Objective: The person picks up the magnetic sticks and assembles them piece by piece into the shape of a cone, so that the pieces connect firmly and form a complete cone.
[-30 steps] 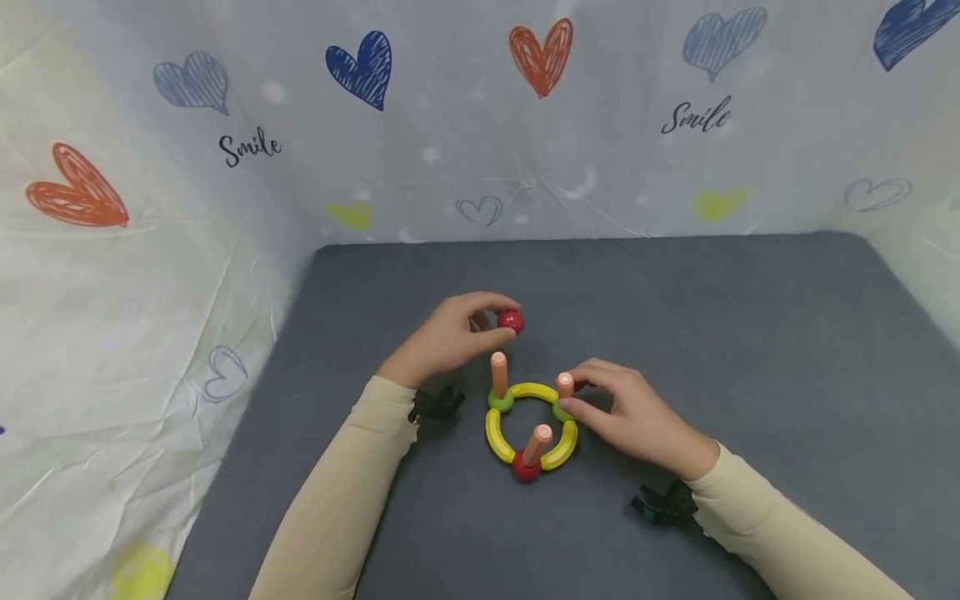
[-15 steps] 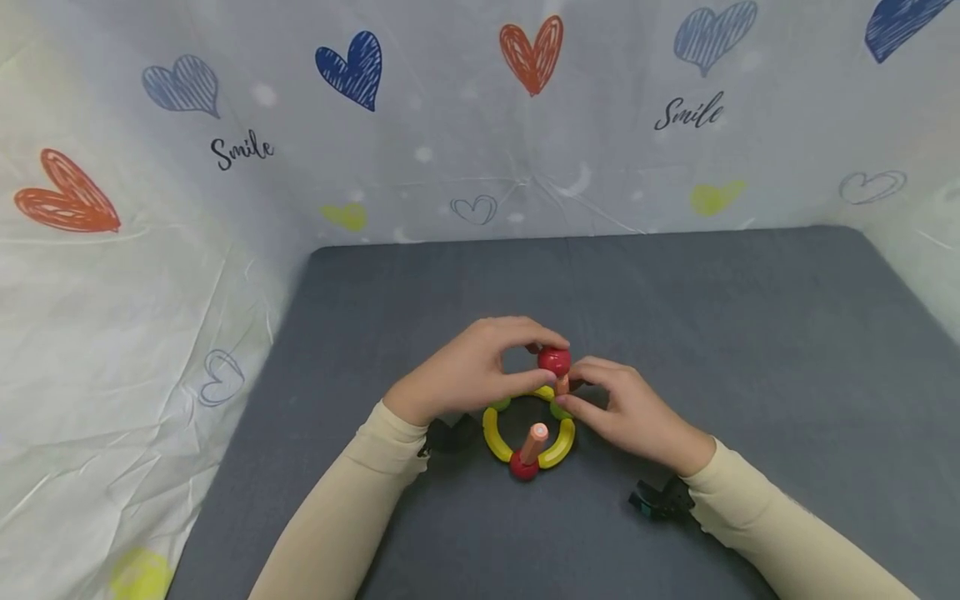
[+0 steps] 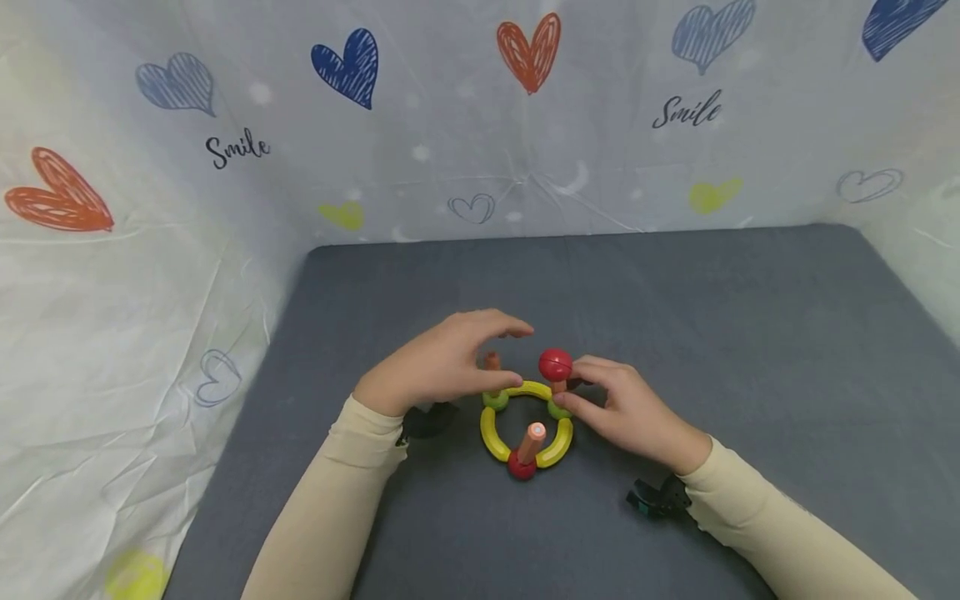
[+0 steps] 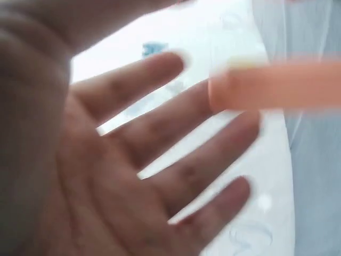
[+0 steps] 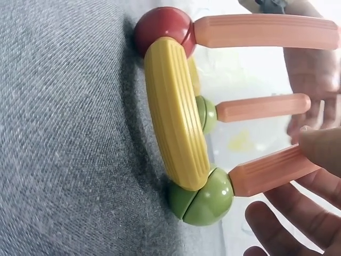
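**A:** Start with the biggest item. What carries the build?

**B:** The grey worktop (image 3: pixel 675 333). On it lies a yellow ring (image 3: pixel 525 421) of curved segments, joined by two green balls and one red base ball (image 3: pixel 521 467) at the near side. Three orange pegs stand up from those joints.

**A:** And the step in hand?

**B:** Capping the right-hand peg. A red ball (image 3: pixel 555 364) sits on top of the right peg (image 5: pixel 272 170), just beside the right hand. To do this well, in my judgement: keep the peg upright from below while the cap seats, apply no side load, and let go straight away from the peg so the ring does not skid on the cloth.

**A:** Hand poses?

**B:** The right hand (image 3: pixel 626 412) lies low on the worktop, wrist down. Its grip pinches the right peg between thumb and fingertips, just above the green ball (image 5: pixel 205 197); the right wrist view shows a fingertip (image 5: pixel 322 149) laid on the peg's end.

**A:** The left?

**B:** The left hand (image 3: pixel 442 362) hovers above the ring's far-left side, palm down, over the left peg (image 3: pixel 491 362). Its grip is spread: the left wrist view shows straight, parted fingers (image 4: pixel 176 133) holding nothing, with a peg passing blurred beyond them. It is apart from the red ball.
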